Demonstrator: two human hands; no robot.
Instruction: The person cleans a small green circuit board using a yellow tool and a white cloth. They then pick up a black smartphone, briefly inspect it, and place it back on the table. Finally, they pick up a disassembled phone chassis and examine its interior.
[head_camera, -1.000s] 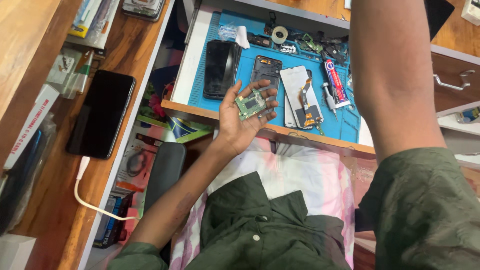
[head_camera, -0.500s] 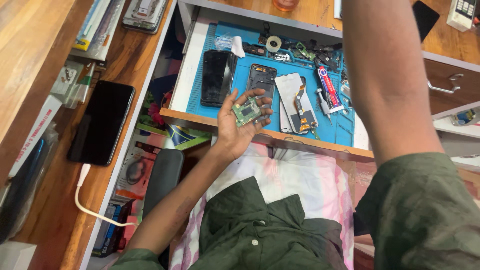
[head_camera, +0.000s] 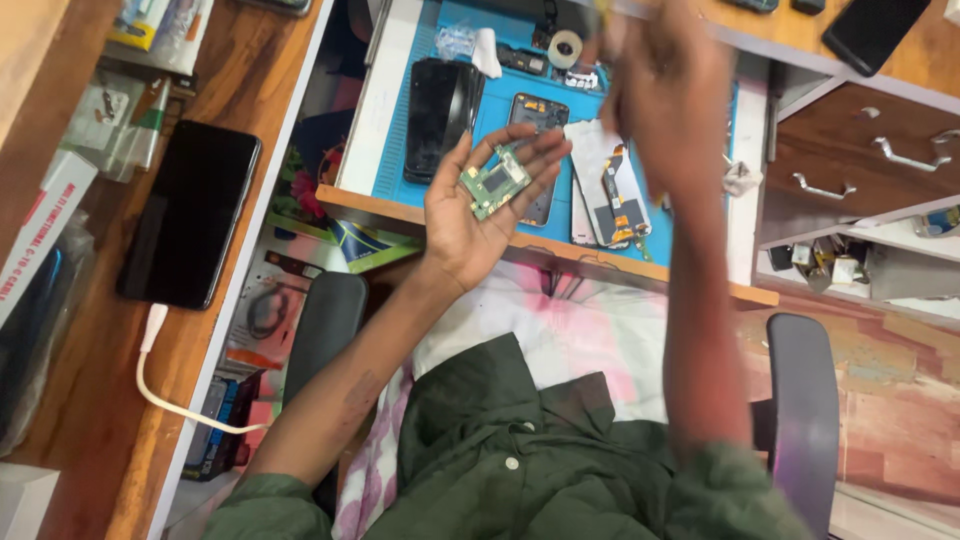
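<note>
The left hand (head_camera: 470, 215) lay open, palm up, cradling the small green circuit board (head_camera: 494, 182) just above the blue mat's (head_camera: 500, 85) near edge. The right hand (head_camera: 655, 80) had swung up over the mat, too blurred to tell its grip.

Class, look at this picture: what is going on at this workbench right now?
A person in a green shirt sits at a repair bench. Their left hand is open, palm up, with a small green circuit board resting on the fingers. The right hand is raised over the blue work mat and blurred, so what it holds is unclear. Dismantled phones lie on the mat, and a black phone sits plugged into a white cable on the side counter.
</note>
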